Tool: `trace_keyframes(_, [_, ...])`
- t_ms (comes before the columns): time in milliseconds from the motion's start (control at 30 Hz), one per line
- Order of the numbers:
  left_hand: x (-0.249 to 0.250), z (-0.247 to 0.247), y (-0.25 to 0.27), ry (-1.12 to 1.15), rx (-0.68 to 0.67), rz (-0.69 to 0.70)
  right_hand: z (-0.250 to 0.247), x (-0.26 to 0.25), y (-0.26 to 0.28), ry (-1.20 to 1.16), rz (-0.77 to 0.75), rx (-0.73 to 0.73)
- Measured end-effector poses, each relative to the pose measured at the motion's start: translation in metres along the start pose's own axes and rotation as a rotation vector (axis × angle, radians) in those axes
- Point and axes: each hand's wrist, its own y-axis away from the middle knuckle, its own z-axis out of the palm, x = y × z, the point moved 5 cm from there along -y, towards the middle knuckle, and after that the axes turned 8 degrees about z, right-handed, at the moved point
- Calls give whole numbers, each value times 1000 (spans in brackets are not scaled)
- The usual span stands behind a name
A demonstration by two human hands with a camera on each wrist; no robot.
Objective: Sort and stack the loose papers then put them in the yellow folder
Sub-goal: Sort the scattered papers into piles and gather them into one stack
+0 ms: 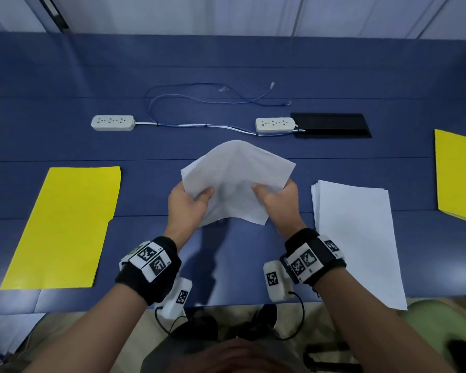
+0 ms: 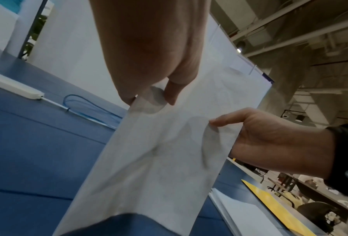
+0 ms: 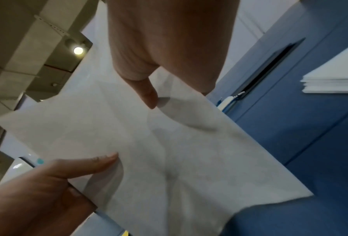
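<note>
Left hand (image 1: 186, 204) and right hand (image 1: 279, 198): each pinches the sheet (image 1: 237, 181), thin white paper, limp and bowed, held above the table (image 1: 226, 63) centre. Stack (image 1: 358, 238): flat white sheets, right. Folder (image 1: 62, 227): yellow card, flat, left. Second folder (image 1: 457, 176): far right. Beyond: two white power strips (image 1: 113, 123), blue cable (image 1: 199, 95).

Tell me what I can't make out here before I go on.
- Held paper: one sheet or several, unclear in every view; bowed, edges blur.
- Right yellow folder: cut off by the head view's edge.
- Fingers of left hand and right hand: hidden behind the paper.
- Paper stack: count too fine to read.
</note>
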Motion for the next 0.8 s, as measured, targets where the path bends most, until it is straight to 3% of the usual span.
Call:
trace_keyframes(167, [-18,3,5,-38,-21,-69,-2,25,-2,80,78,11])
trace_keyframes(333, [-14,-3,9,-56,13,9,-14,23,-1,132,-39,38])
trace_keyframes(467, [-26,4,11,-119,-79,-52,-12,39,0,243,5,-18])
trace_keyframes(800, [20,63,1,-107,-201,79,-80,2,-12,338,-111,187])
